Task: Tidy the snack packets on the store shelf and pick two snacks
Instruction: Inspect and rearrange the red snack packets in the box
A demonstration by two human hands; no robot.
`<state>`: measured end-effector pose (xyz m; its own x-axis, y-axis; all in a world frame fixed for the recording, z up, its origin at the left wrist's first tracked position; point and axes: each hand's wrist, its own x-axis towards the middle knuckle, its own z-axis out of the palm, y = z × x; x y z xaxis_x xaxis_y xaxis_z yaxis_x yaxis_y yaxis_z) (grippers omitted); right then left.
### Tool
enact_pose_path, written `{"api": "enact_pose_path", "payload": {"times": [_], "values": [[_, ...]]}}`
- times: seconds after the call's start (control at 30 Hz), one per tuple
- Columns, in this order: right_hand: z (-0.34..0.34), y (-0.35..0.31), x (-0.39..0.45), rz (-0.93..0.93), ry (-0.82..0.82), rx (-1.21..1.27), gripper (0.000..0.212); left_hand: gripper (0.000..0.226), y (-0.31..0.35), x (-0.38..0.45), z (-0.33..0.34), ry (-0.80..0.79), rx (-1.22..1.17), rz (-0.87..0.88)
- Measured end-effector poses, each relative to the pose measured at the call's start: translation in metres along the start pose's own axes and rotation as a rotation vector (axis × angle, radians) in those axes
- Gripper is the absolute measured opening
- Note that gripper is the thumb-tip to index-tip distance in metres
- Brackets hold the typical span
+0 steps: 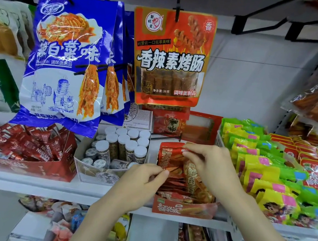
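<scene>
Pinching light, crinkly red snack packets (171, 159) by their top edges, our right hand (211, 165) and left hand (144, 179) straighten them.

We see our left hand (144, 179) and right hand (208, 163) bare, forearms uncovered, no sleeves, rings or watch showing.

white shelf (68, 190); red coffee box (37, 168), jar carton (90, 169), orange snack box (182, 209)

1. The white store shelf (29, 184) carries, left to right: the red cardboard box of coffee sachets (32, 164), the grey box of white-capped jars (115, 151), the red carton of orange snack packets (182, 207), and the white basket of yellow-green packets (258, 160).
2. The blue hanging packets (66, 61) hang above the coffee sachets.
</scene>
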<state>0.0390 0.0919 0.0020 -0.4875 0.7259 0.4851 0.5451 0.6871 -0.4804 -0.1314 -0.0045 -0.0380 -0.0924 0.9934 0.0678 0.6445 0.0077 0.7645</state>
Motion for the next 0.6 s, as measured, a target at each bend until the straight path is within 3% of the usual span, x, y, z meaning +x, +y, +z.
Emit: {"api": "enact_pose_path", "payload": {"times": [0.13, 0.33, 0.53, 0.6], "values": [[0.000, -0.003, 0.006, -0.029, -0.007, -0.055, 0.019, 0.025, -0.004, 0.000, -0.003, -0.020, 0.009, -0.002], [0.017, 0.005, 0.001, 0.113, -0.287, -0.087, 0.022, 0.019, -0.004, -0.001, -0.004, 0.011, -0.011, -0.004], [0.006, 0.006, 0.008, 0.036, -0.546, -0.192, 0.031, 0.007, -0.001, 0.005, -0.003, 0.367, -0.007, 0.102], [0.001, 0.004, 0.006, 0.003, -0.653, -0.176, 0.043, 0.019, 0.000, 0.006, -0.001, 0.300, -0.043, 0.077]]}}
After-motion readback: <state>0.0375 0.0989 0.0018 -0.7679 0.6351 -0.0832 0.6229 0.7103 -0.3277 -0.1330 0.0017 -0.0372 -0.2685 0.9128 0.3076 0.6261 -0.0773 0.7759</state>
